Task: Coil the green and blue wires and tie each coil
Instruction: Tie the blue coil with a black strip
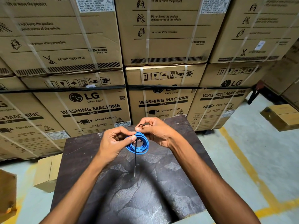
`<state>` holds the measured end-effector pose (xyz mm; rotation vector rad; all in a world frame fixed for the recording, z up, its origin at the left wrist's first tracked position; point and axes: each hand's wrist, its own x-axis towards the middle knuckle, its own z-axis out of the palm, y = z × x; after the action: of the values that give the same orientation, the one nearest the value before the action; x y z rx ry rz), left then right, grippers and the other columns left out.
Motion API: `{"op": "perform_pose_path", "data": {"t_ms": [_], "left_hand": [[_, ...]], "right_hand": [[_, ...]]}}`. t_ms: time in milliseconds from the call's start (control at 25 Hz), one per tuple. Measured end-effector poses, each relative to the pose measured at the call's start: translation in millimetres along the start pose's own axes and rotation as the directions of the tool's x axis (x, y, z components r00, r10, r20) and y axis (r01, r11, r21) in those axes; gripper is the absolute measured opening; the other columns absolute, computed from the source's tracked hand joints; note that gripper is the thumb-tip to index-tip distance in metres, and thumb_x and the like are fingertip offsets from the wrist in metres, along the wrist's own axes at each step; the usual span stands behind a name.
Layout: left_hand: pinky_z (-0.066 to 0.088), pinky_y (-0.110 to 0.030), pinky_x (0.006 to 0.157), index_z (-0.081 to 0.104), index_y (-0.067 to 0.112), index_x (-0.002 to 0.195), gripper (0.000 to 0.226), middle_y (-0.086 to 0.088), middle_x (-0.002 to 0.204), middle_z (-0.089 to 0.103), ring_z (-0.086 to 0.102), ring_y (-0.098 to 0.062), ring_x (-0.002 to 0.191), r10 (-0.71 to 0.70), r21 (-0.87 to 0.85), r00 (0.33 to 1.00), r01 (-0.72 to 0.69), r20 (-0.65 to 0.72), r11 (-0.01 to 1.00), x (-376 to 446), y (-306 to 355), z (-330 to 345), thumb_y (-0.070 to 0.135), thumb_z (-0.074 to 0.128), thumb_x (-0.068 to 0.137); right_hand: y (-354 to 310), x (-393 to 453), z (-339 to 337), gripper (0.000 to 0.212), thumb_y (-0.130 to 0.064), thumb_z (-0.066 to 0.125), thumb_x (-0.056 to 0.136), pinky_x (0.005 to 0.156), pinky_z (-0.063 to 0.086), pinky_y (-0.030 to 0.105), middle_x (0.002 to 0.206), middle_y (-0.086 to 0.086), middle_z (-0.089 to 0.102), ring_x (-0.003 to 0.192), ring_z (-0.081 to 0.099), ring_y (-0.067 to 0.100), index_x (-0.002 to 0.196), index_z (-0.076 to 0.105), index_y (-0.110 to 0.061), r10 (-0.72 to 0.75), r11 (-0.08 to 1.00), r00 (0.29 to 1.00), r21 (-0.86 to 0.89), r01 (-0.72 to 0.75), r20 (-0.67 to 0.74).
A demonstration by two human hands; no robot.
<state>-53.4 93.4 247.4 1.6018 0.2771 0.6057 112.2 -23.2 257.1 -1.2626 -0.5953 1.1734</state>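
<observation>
A coil of blue wire (139, 147) hangs between my hands above the dark table (161, 183). My left hand (113, 143) pinches the coil's upper left side with thumb and forefinger. My right hand (155, 131) grips the coil's top right and pinches one end of a black cable tie (135, 159). The tie loops over the coil's top, and its long tail hangs straight down through the coil toward the table. No green wire is in view.
Stacked washing machine cartons (97, 107) form a wall right behind the table. A small cardboard box (47, 172) stands on the floor at the left, another (281, 115) at the right. Yellow floor lines (252, 168) run along the right side.
</observation>
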Motion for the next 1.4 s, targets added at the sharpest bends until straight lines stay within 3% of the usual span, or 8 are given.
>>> {"op": "perform_pose_path", "data": {"t_ms": [200,640,760,840,920,1080,1280,1400], "left_hand": [[0.054,-0.017,0.067,0.08,0.026,0.081,0.019,-0.002,0.082,0.08,0.069,-0.006,0.07,-0.029,0.066,0.999,0.026,0.041,0.997,-2,1,-6,0.008,0.08,0.074],[0.056,-0.017,0.071,0.081,0.018,0.081,0.023,-0.005,0.089,0.081,0.073,-0.007,0.077,-0.051,0.017,0.999,0.051,0.0,0.999,-4,-4,-7,-0.004,0.083,0.075],[0.055,-0.016,0.069,0.077,0.008,0.082,0.021,-0.004,0.088,0.081,0.072,-0.005,0.075,-0.067,0.013,0.998,0.067,-0.017,0.998,-4,-6,-7,-0.012,0.078,0.077],[0.055,-0.016,0.068,0.076,0.008,0.082,0.021,-0.003,0.088,0.081,0.071,-0.005,0.075,-0.068,0.022,0.997,0.069,-0.03,0.997,-4,-7,-8,-0.012,0.076,0.078],[0.056,-0.018,0.071,0.079,0.018,0.08,0.023,-0.005,0.09,0.081,0.072,-0.008,0.078,-0.064,0.002,0.997,0.064,-0.047,0.998,-4,-7,-9,-0.006,0.081,0.077],[0.059,-0.024,0.077,0.08,0.023,0.081,0.019,-0.007,0.095,0.081,0.075,-0.015,0.085,-0.069,-0.021,0.996,0.068,-0.049,0.997,-1,-8,-11,0.004,0.08,0.075],[0.058,-0.022,0.073,0.08,0.018,0.082,0.027,-0.008,0.093,0.08,0.075,-0.014,0.083,-0.071,-0.012,0.996,0.071,-0.059,0.997,1,-7,-8,-0.009,0.076,0.08],[0.057,-0.02,0.07,0.077,0.008,0.086,0.019,-0.007,0.091,0.08,0.074,-0.012,0.08,-0.069,-0.011,0.995,0.069,-0.074,0.998,0,-7,-8,-0.01,0.076,0.08]], "right_hand": [[5,1,0,0.012,0.005,0.071,0.09,0.061,0.056,0.022,0.078,0.004,0.074,0.067,0.068,0.012,0.088,0.069,-0.006,0.034,0.998,0.999,-0.056,-0.034,-0.004],[3,-3,6,0.005,-0.006,0.074,0.092,0.07,0.057,0.024,0.087,0.009,0.075,0.072,0.068,0.013,0.089,0.072,-0.01,0.047,0.999,0.998,-0.017,-0.048,-0.03],[5,-15,8,0.003,-0.007,0.07,0.096,0.068,0.059,0.028,0.091,0.014,0.076,0.072,0.068,0.014,0.099,0.072,-0.007,-0.161,0.986,0.953,-0.092,0.142,-0.257],[9,-33,8,0.015,0.004,0.065,0.094,0.07,0.058,0.033,0.089,0.008,0.075,0.076,0.068,0.013,0.098,0.074,-0.008,-0.492,0.854,0.782,-0.385,0.349,-0.383],[14,-57,11,0.033,0.016,0.061,0.087,0.077,0.055,0.033,0.095,0.002,0.073,0.087,0.067,0.015,0.101,0.077,-0.009,-0.716,0.598,0.681,-0.637,0.486,-0.152],[28,-85,17,0.035,0.005,0.071,0.087,0.094,0.048,0.027,0.125,0.005,0.065,0.104,0.059,0.022,0.115,0.078,-0.016,-0.635,0.236,0.694,-0.77,0.593,0.34],[34,-80,18,0.011,-0.015,0.071,0.099,0.081,0.048,0.031,0.122,0.007,0.068,0.094,0.059,0.025,0.107,0.078,-0.016,-0.642,-0.08,0.6,-0.821,0.566,0.476],[35,-78,22,0.009,-0.01,0.07,0.099,0.083,0.049,0.03,0.115,0.003,0.073,0.092,0.061,0.025,0.103,0.078,-0.01,-0.684,-0.039,0.567,-0.799,0.601,0.46]]}}
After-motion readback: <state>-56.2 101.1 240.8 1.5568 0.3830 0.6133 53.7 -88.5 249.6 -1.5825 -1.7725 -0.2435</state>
